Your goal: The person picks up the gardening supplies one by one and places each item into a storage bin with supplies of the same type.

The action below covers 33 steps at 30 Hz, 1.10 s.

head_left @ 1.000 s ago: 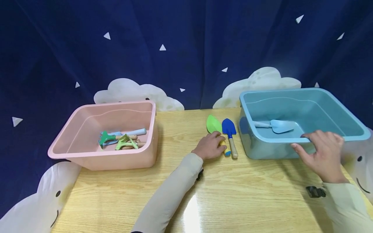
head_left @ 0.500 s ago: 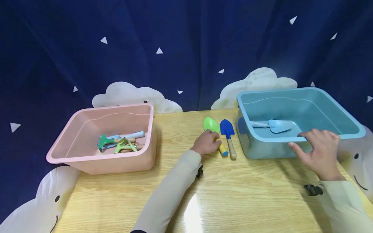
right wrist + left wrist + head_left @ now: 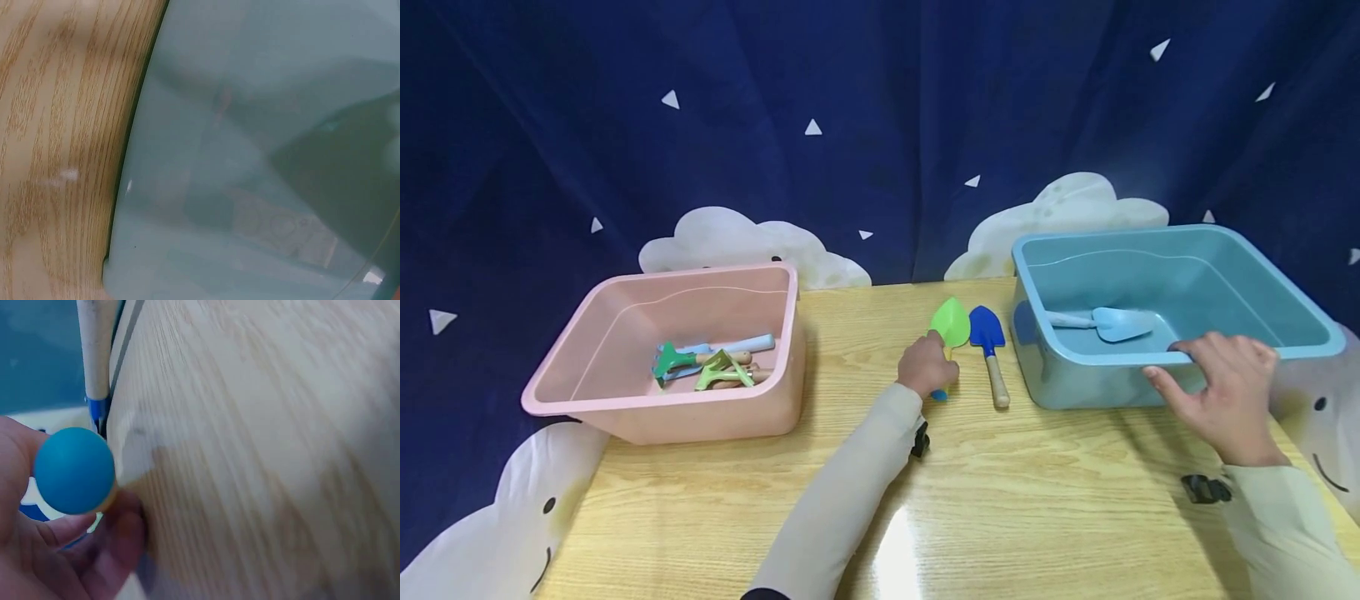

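Observation:
My left hand [image 3: 925, 365] grips the yellow handle of a toy hand trowel with a lime-green blade [image 3: 951, 321]. In the left wrist view the handle's round blue end [image 3: 75, 470] shows between thumb and fingers. Just right of it, on the table, lies a blue trowel [image 3: 987, 327] with a wooden handle. My right hand [image 3: 1228, 396] holds the front rim of the blue tub [image 3: 1097, 383], fingers curled over the edge and thumb outside. A light-blue trowel [image 3: 1123, 324] lies inside this tub. The right wrist view shows only the tub's outer wall [image 3: 219, 156] and table.
A pink tub [image 3: 700, 419] stands on the left of the wooden table [image 3: 1000, 517]. Inside it are several small garden tools, among them a green rake [image 3: 672, 360] and a light-green one [image 3: 721, 371]. A dark blue curtain [image 3: 865, 108] hangs behind.
My left hand has closed around the yellow handle and turned the green trowel more upright in view, shifting its handle end left, away from the blue trowel. The right hand stays on the rim.

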Tool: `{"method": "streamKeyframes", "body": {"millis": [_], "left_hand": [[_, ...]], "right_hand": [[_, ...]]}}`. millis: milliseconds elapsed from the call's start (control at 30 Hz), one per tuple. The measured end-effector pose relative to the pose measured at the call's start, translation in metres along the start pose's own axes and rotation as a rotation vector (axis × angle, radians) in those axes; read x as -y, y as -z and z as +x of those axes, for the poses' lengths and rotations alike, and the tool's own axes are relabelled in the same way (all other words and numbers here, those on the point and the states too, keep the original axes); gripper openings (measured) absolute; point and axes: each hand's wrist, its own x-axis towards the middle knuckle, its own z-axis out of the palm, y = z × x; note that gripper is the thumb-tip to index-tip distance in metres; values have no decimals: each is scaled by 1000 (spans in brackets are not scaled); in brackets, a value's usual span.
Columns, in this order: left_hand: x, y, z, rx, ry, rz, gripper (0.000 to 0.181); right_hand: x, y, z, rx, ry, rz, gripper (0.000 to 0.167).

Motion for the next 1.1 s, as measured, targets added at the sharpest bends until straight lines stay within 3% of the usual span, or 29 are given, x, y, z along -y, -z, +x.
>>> {"method": "streamKeyframes", "body": {"millis": [167,300,433,567,900,1100], "left_hand": [[8,4,3,50,58,-247,36],[11,11,4,114,161,-465,49],[14,16,5,209,243,-678,45],[17,17,5,320,255,-852,50],[26,13,4,450,209,-1002,62],[30,12,6,503,174,-1016,70]], "right_hand": [[0,1,0,3,-5,-2,84],[0,1,-1,3,-7,-5,84],[0,2,-2,10,-10,-11,85],[-1,2,-2,15,-13,-13,85],[0,1,-1,13,-13,-7,84],[0,1,-1,12,-14,-8,84]]}}
